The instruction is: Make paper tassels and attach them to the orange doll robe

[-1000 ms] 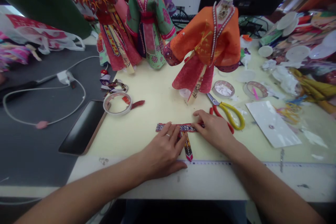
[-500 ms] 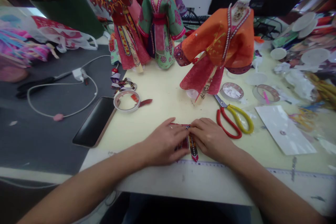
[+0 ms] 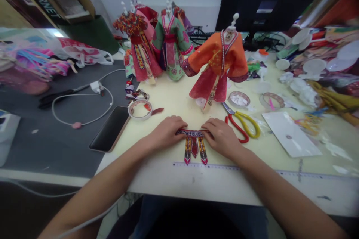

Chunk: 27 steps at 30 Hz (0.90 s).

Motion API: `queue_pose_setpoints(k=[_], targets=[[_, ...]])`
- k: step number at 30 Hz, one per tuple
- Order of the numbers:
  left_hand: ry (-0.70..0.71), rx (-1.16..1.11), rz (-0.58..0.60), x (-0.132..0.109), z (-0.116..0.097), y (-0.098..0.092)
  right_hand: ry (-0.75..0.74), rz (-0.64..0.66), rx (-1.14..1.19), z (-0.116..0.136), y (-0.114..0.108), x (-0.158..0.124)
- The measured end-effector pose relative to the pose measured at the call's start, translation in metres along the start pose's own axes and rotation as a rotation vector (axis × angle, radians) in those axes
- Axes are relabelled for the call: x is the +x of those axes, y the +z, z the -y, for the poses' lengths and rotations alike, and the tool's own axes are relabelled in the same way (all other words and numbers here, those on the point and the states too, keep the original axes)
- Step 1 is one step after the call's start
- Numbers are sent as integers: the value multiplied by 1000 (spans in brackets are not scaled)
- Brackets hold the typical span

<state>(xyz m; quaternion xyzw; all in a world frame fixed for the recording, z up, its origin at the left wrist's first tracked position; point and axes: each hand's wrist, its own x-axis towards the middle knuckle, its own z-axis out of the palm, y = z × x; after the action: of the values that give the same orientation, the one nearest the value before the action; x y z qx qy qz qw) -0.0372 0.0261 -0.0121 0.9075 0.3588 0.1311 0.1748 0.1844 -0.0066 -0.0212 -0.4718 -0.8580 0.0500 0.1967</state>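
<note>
A patterned ribbon belt with three pointed tabs hanging from it lies flat on the cream table, just above a long ruler. My left hand presses the belt's left end with curled fingers. My right hand presses its right end the same way. An orange and red doll costume stands on a small mannequin behind the belt.
Red and yellow scissors lie right of my right hand. A tape roll and a dark phone lie to the left. More costumed dolls stand at the back. Tape rings, a white sheet and clutter fill the right.
My hands came together over the folded belt, then parted to its two ends, uncovering three tabs. The view pulled back and up.
</note>
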Motion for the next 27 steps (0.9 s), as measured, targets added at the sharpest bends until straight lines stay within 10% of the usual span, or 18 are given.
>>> queue_pose_setpoints(k=[27], targets=[[-241, -476, -37, 0, -6, 7, 115, 72, 93, 4, 4, 5]])
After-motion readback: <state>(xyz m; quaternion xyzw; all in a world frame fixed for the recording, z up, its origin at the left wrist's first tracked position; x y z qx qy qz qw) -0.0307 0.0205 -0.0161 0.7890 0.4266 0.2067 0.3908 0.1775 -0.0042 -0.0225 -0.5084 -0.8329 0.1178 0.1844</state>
